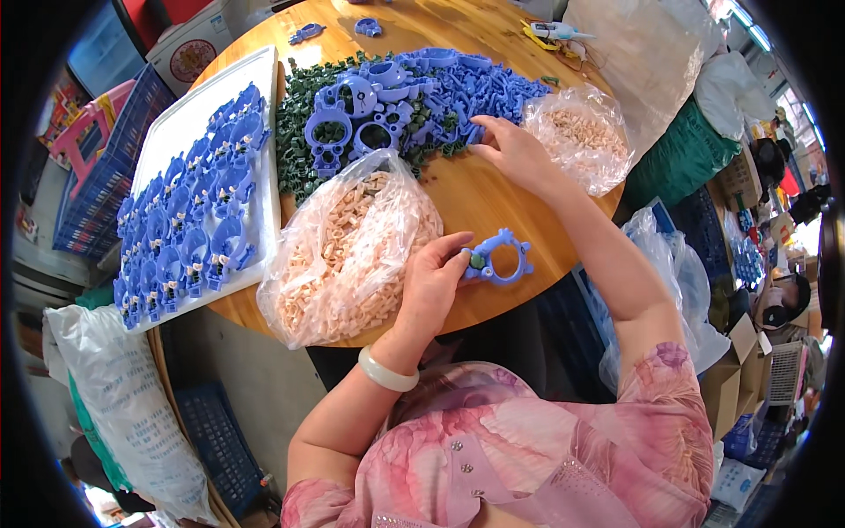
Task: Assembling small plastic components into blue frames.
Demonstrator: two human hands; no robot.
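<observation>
i see bare wood along the round surface's near edge, left grip pinching a smooth blue ring, right grip at jagged blue bits, hold unclear

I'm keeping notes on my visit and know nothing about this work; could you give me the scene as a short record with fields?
Left hand: holds a blue ring-shaped piece with a green part on it
Right hand: at the edge of a heap of small blue parts
Beside that heap: dark green parts, larger blue pieces on top
Bags: larger clear bag and smaller clear bag, both with beige parts
Table's left: white tray carrying blue assemblies
</observation>
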